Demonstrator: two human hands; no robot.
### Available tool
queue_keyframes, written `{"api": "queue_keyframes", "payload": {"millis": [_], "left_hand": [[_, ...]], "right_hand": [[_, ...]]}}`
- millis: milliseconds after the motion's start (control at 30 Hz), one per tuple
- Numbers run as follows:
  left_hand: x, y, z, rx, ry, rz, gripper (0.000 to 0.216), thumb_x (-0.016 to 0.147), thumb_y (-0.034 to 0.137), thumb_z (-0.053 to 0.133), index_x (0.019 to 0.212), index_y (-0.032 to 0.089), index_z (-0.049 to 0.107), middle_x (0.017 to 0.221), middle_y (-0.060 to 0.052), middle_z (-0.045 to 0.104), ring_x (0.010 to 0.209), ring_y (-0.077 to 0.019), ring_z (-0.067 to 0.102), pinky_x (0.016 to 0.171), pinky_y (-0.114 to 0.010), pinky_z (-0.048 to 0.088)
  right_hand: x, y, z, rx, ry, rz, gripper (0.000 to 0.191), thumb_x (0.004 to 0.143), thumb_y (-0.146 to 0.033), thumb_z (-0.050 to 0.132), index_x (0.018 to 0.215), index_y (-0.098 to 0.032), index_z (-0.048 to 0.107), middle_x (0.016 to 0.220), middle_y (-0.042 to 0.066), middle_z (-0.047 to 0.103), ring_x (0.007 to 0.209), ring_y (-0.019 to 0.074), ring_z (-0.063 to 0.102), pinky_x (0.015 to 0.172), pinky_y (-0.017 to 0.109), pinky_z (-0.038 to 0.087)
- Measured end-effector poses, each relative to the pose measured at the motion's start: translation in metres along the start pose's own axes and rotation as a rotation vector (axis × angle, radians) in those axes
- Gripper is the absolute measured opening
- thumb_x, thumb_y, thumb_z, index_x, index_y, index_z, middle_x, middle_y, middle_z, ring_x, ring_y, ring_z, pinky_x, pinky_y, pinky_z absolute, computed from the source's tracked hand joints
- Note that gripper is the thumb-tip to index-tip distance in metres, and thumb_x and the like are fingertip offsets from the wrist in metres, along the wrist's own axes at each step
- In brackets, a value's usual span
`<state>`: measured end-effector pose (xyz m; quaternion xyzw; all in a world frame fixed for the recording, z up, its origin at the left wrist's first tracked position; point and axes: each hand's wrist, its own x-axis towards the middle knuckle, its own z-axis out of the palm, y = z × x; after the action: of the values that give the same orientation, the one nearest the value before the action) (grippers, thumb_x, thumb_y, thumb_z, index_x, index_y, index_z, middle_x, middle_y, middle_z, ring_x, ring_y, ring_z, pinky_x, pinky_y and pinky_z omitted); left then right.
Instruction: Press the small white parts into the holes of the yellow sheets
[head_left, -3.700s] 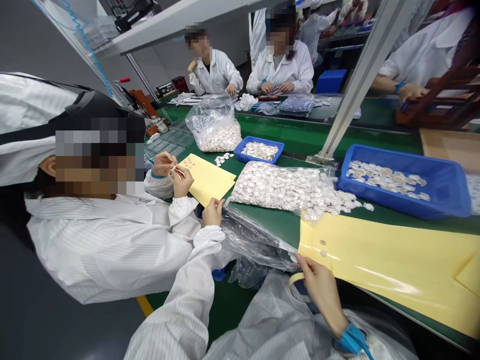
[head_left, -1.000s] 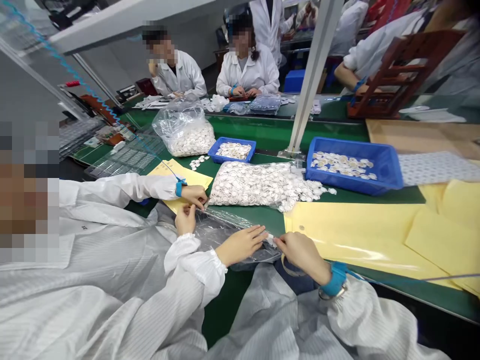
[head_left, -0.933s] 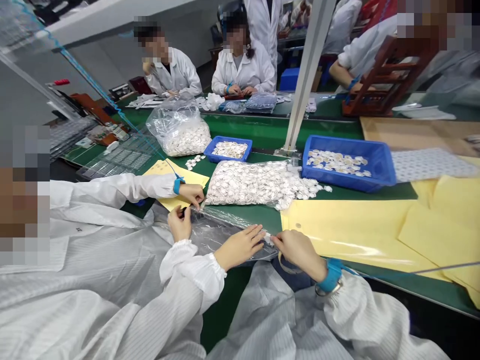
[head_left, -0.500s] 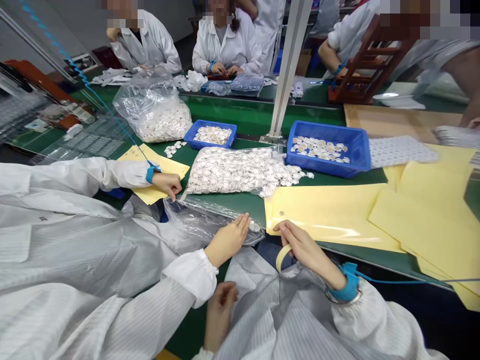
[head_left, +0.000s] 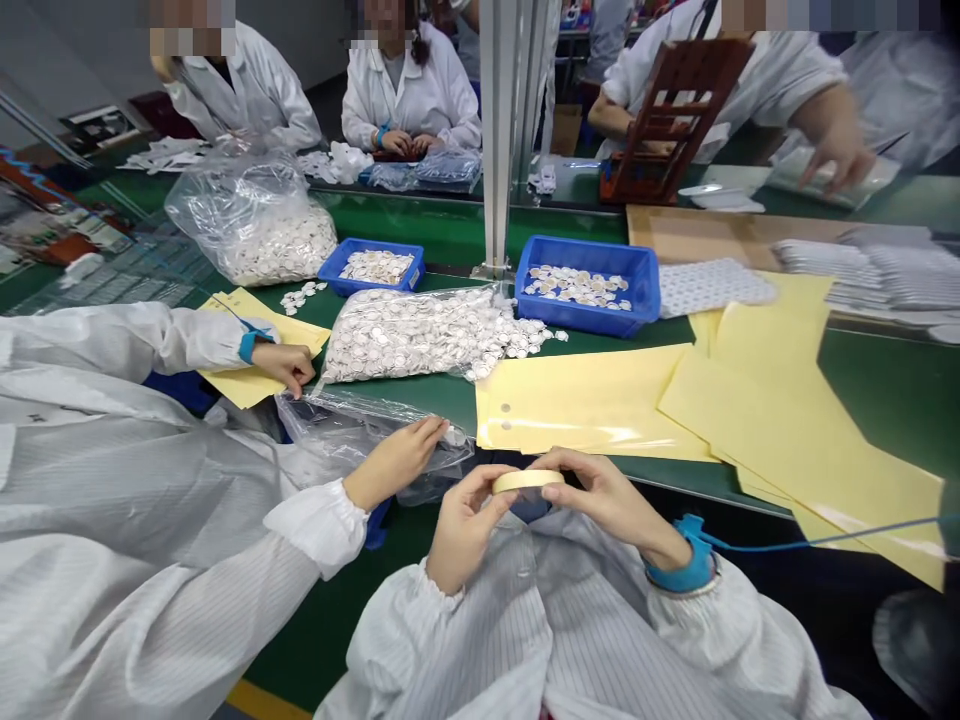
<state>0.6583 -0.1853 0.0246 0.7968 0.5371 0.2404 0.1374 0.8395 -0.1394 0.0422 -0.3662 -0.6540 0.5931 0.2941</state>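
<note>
Close in front of my body, a roll of cream-coloured tape is held between both hands. My left hand grips its left side with thumb and fingers. On the opposite side, my right hand pinches the rim; a blue strap circles that wrist. Just beyond the roll, a yellow sheet lies at the table's front edge, with two small round grey pieces on its left end. More yellow sheets overlap it on the right.
At my left, a co-worker's hands hold a clear plastic bag. A bag of white round pieces spills toward a blue bin. A smaller blue bin and a metal post stand behind. People sit opposite.
My left hand has come up from below and taken hold of the tape roll, now level. Another small round piece shows on the yellow sheet. The view has shifted right.
</note>
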Motion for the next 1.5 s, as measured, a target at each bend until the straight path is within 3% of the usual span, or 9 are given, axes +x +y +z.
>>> {"api": "queue_keyframes", "payload": {"millis": [133, 500, 800, 967, 1033, 1133, 1233, 1333, 1500], "left_hand": [[-0.004, 0.014, -0.006, 0.124, 0.163, -0.144, 0.039, 0.091, 0.014, 0.038, 0.129, 0.02, 0.048, 0.115, -0.012, 0.061, 0.11, -0.0187, 0.055, 0.083, -0.032, 0.053], [0.003, 0.046, -0.017, 0.218, 0.285, -0.149, 0.016, 0.087, 0.025, 0.05, 0.094, 0.027, 0.064, 0.089, -0.004, 0.07, 0.09, -0.0196, 0.061, 0.091, -0.039, 0.047], [0.017, 0.047, -0.019, 0.15, 0.471, -0.022, 0.014, 0.079, 0.01, 0.055, 0.084, 0.022, 0.057, 0.076, 0.001, 0.067, 0.073, -0.0154, 0.063, 0.085, -0.039, 0.048], [0.016, 0.019, -0.03, 0.108, 0.59, -0.215, 0.009, 0.084, 0.015, 0.049, 0.084, 0.019, 0.056, 0.079, -0.002, 0.064, 0.078, -0.0157, 0.062, 0.073, -0.031, 0.051], [0.016, -0.008, -0.035, 0.09, 0.397, -0.157, 0.014, 0.086, 0.016, 0.045, 0.092, 0.018, 0.058, 0.087, -0.005, 0.066, 0.083, -0.0158, 0.063, 0.073, -0.029, 0.052], [0.021, -0.062, -0.044, 0.25, -0.267, 0.288, 0.028, 0.086, 0.012, 0.042, 0.104, 0.018, 0.062, 0.101, -0.009, 0.068, 0.097, -0.0181, 0.062, 0.083, -0.03, 0.052], [0.025, -0.112, -0.052, 0.353, -0.412, 0.367, 0.034, 0.082, 0.003, 0.04, 0.104, 0.012, 0.065, 0.116, -0.014, 0.064, 0.114, -0.0219, 0.056, 0.099, -0.036, 0.043], [0.026, -0.13, -0.055, 0.407, -0.484, 0.358, 0.039, 0.081, -0.001, 0.035, 0.106, 0.008, 0.064, 0.126, -0.017, 0.056, 0.123, -0.0231, 0.047, 0.106, -0.039, 0.035], [0.029, -0.073, -0.042, 0.088, -0.422, 0.135, 0.028, 0.088, 0.019, 0.039, 0.099, 0.014, 0.065, 0.096, -0.012, 0.068, 0.09, -0.0222, 0.064, 0.08, -0.038, 0.052]], "right_hand": [[-0.014, 0.006, -0.004, -0.091, 0.153, -0.048, 0.027, 0.08, -0.04, 0.064, 0.096, -0.019, 0.067, 0.087, 0.005, 0.068, 0.078, 0.0171, 0.061, 0.068, 0.029, 0.05], [-0.024, -0.005, 0.009, -0.537, 0.322, -0.438, 0.019, 0.087, -0.024, 0.058, 0.105, -0.02, 0.062, 0.081, 0.003, 0.069, 0.069, 0.0141, 0.059, 0.07, 0.032, 0.044], [-0.024, -0.007, 0.014, -0.627, 0.381, -0.49, 0.02, 0.087, -0.02, 0.056, 0.107, -0.019, 0.06, 0.074, 0.002, 0.066, 0.063, 0.0129, 0.057, 0.066, 0.03, 0.042], [-0.031, 0.003, 0.002, -0.618, 0.43, -0.39, 0.02, 0.087, -0.024, 0.057, 0.105, -0.021, 0.062, 0.077, 0.003, 0.068, 0.063, 0.0144, 0.057, 0.065, 0.031, 0.044], [-0.033, 0.004, -0.001, -0.601, 0.455, -0.363, 0.02, 0.085, -0.024, 0.059, 0.104, -0.021, 0.061, 0.079, 0.003, 0.068, 0.063, 0.0145, 0.056, 0.065, 0.032, 0.045], [-0.032, 0.003, 0.001, -0.615, 0.489, -0.421, 0.017, 0.084, -0.021, 0.061, 0.101, -0.021, 0.062, 0.075, 0.002, 0.067, 0.066, 0.0159, 0.057, 0.068, 0.033, 0.045], [-0.029, 0.001, 0.003, -0.664, 0.526, -0.504, 0.013, 0.083, -0.016, 0.062, 0.093, -0.022, 0.062, 0.073, 0.001, 0.066, 0.069, 0.0162, 0.057, 0.072, 0.036, 0.045], [-0.028, 0.003, 0.004, -0.727, 0.506, -0.575, 0.019, 0.081, -0.01, 0.063, 0.095, -0.023, 0.061, 0.078, -0.001, 0.069, 0.069, 0.0143, 0.057, 0.08, 0.037, 0.044], [-0.027, 0.012, 0.0, -0.826, 0.469, -0.621, 0.025, 0.082, -0.009, 0.06, 0.101, -0.024, 0.061, 0.083, -0.002, 0.071, 0.073, 0.0135, 0.058, 0.09, 0.038, 0.043]]}}
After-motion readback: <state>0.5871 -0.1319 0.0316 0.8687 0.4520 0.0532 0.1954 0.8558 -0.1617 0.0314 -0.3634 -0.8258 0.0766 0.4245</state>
